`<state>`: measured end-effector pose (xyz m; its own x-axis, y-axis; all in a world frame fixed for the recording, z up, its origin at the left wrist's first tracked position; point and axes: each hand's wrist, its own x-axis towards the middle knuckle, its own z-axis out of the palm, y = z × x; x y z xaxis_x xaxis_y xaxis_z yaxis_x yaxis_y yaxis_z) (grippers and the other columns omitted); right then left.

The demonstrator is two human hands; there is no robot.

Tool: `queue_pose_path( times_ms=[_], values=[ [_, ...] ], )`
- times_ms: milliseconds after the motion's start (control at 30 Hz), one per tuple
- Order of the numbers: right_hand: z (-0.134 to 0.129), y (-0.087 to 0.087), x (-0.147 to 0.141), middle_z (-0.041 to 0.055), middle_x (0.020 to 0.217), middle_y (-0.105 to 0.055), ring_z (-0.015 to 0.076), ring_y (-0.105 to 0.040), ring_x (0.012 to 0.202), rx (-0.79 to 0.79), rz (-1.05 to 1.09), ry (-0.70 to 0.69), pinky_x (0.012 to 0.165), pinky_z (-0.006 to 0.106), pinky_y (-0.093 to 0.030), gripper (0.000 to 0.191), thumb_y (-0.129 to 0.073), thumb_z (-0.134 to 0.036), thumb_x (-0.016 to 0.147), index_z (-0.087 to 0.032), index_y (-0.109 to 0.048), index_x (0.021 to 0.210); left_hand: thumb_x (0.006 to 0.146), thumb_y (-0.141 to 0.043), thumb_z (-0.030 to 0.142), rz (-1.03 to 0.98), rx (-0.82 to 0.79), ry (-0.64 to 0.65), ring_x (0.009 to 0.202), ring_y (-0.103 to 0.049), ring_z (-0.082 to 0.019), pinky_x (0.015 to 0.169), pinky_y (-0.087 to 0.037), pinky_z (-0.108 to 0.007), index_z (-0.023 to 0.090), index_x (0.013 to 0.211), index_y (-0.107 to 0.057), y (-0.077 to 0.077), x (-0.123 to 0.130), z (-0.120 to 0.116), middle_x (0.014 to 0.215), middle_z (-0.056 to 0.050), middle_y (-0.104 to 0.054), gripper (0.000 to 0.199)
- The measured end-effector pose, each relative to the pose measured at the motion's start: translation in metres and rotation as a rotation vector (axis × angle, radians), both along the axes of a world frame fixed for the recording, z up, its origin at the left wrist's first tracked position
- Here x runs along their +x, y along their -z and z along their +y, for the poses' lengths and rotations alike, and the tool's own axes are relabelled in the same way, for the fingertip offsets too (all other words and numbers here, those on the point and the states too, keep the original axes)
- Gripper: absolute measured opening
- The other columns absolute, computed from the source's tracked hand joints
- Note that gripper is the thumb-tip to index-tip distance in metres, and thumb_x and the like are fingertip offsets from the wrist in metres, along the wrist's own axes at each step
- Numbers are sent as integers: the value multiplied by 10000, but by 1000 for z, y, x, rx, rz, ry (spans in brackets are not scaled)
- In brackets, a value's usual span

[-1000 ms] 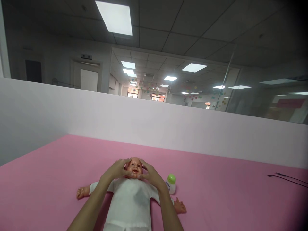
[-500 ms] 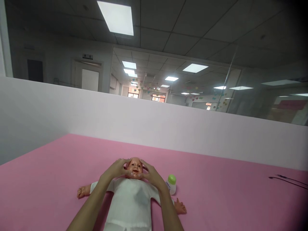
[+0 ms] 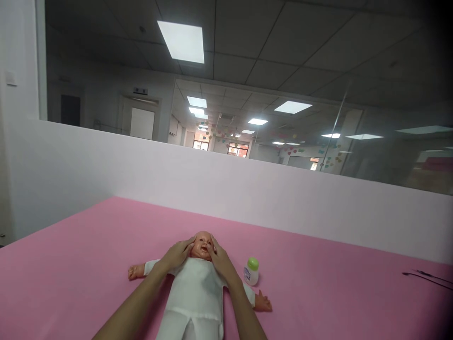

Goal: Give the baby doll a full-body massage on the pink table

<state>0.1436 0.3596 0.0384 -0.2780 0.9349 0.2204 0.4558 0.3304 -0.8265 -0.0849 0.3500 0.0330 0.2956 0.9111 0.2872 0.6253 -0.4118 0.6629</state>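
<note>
A baby doll (image 3: 198, 285) in white clothes lies on its back with its arms spread out. Its hard, shiny head (image 3: 202, 240) points away from me, face up. My left hand (image 3: 178, 253) is laid along the left side of the head, fingers toward the temple. On the opposite side my right hand (image 3: 221, 259) cups the cheek and temple, its thumb near the mouth. Between them the two hands hold the head; some fingertips are hidden behind it. Right of the doll stands a small clear bottle (image 3: 251, 274) with a green cap, touched by neither hand.
Pink covering (image 3: 318, 293) spreads under the doll. A low white wall (image 3: 247, 189) runs along the back, with a glass pane above it. Thin black cables (image 3: 428, 278) lie at the far right.
My thumbs have moved from the doll's chin outward and up, and the hands now rest along the sides of its face. The view has shifted slightly to the left.
</note>
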Motion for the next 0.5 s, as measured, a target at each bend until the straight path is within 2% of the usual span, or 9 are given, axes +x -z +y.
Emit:
queue_pose_path(
  times_ms=[67, 133, 167, 233, 333, 400, 500],
  values=[
    [-9, 10, -3, 139, 1638, -342, 277, -328, 1515, -33, -19, 37, 1234, 442, -248, 967, -414, -779, 911, -172, -188, 1628, 1040, -276, 495, 39, -23, -5, 1287, -594, -297, 1030, -449, -418, 232, 1570, -400, 16, -3, -10, 1430, -124, -618, 604],
    [-20, 22, -3, 157, 1615, -380, 292, -372, 1492, -61, -35, 65, 1210, 443, -287, 978, -425, -772, 909, -170, -157, 1632, 1048, -233, 500, 123, -11, -42, 1288, -594, -295, 1046, -440, -427, 210, 1574, -385, 30, -6, -21, 1435, -136, -612, 619],
    [-26, 27, -1, 159, 1584, -431, 301, -406, 1471, -58, -55, 85, 1192, 448, -309, 942, -418, -762, 917, -175, -201, 1622, 1051, -224, 488, 183, 16, -64, 1291, -590, -299, 1062, -426, -437, 198, 1554, -419, 35, -8, -26, 1440, -143, -606, 613],
    [-38, 33, 7, 161, 1473, -562, 326, -492, 1402, -21, -136, 131, 1143, 458, -354, 806, -381, -730, 947, -185, -400, 1540, 1050, -237, 451, 323, 89, -109, 1303, -573, -318, 1094, -389, -469, 175, 1486, -512, 42, -13, -35, 1448, -160, -595, 585],
    [-56, 31, 27, 140, 1216, -718, 337, -631, 1211, 32, -317, 151, 1044, 443, -419, 620, -332, -665, 987, -206, -674, 1227, 1035, -294, 418, 487, 135, -176, 1295, -561, -356, 1074, -381, -518, 169, 1413, -585, 43, -29, -45, 1436, -180, -598, 538],
    [-67, 24, 43, 113, 1056, -751, 317, -678, 1065, 41, -411, 159, 966, 414, -448, 555, -332, -623, 998, -225, -717, 1032, 1025, -326, 422, 499, 113, -210, 1279, -565, -362, 1032, -407, -519, 190, 1405, -590, 41, -46, -51, 1413, -173, -615, 518],
    [-81, 14, 69, 85, 968, -741, 290, -680, 940, 34, -501, 180, 861, 382, -457, 459, -389, -571, 986, -238, -699, 927, 1007, -370, 465, 404, 27, -180, 1287, -560, -347, 1003, -427, -475, 223, 1396, -593, 35, -79, -60, 1411, -151, -618, 510]
  ],
)
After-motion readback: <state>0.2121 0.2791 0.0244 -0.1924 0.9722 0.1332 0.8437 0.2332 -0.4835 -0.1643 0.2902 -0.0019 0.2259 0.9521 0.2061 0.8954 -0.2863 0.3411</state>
